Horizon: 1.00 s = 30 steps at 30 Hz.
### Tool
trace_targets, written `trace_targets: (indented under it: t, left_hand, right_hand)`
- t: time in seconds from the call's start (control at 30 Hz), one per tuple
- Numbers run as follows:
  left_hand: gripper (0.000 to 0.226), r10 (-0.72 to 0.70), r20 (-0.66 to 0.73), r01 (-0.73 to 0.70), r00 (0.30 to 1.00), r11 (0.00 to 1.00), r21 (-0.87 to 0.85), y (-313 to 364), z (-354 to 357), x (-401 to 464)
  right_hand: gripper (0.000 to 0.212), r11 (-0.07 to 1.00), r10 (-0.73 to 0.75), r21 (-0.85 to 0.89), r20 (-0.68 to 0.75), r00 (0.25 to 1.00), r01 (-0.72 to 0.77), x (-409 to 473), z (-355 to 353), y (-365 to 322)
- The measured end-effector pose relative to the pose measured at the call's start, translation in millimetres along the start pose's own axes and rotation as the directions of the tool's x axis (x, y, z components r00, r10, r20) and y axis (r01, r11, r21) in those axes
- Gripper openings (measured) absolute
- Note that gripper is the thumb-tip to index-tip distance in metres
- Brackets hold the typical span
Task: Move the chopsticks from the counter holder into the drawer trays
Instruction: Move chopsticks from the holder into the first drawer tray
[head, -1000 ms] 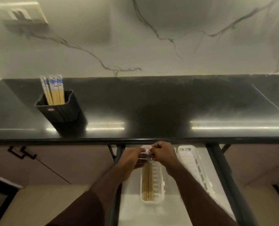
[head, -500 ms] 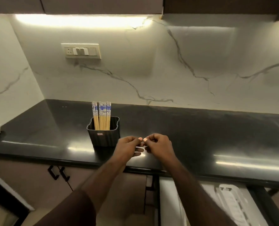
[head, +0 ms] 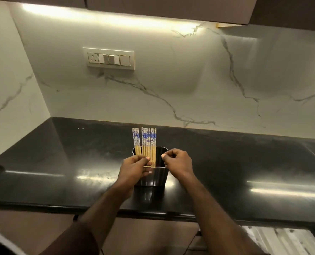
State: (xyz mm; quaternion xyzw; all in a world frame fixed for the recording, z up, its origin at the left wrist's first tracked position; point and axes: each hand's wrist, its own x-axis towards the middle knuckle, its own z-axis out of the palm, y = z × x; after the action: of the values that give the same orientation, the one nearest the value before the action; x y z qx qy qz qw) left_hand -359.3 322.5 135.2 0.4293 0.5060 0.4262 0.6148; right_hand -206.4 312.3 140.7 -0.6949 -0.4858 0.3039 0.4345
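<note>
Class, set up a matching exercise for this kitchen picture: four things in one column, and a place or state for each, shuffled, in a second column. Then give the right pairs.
Things:
1. chopsticks
2. holder
3. switch plate
4. right hand

Places or states:
A. fixed on the marble wall
B. standing upright, blue-patterned ends up
C. on the black counter, near its front edge
D. fingers pinched, over the holder's rim, holding no chopstick

Pairs: 1-B, 2-C, 3-A, 4-D
</note>
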Motion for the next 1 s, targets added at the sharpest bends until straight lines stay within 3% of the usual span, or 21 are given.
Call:
trace_targets:
  t: [0.17, 0.4, 0.67, 0.8, 1.0]
  left_hand:
    - [0.016, 0.01, -0.013, -0.01, 1.0, 0.999, -0.032, 0, -10, 30]
    - [0.013, -0.001, -0.01, 0.001, 1.0, 0.999, -0.042, 3, -2, 72]
    - [0.012, -0.03, 0.0, 0.03, 1.0, 0.997, -0.071, -3, -7, 100]
    - [0.013, -0.03, 0.015, 0.031, 0.999, 0.997, -0.075, -6, -8, 103]
    - [0.013, -0.034, 0.026, 0.036, 0.999, 0.998, -0.058, -10, -14, 107]
  right_hand:
    - [0.007, 0.998, 0.066, 0.01, -0.023, 0.998, -0.065, 34, 28, -6]
    - [0.015, 0.989, 0.103, -0.103, -0.073, 0.992, -0.11, 72, 57, 5]
    - [0.039, 0.967, 0.107, -0.219, -0.128, 0.986, -0.133, 99, 76, 8]
    - [0.052, 0.977, 0.155, -0.129, -0.117, 0.981, -0.169, 113, 80, 6]
    - [0.051, 0.972, 0.235, 0.018, -0.088, 0.968, -0.235, 120, 88, 6]
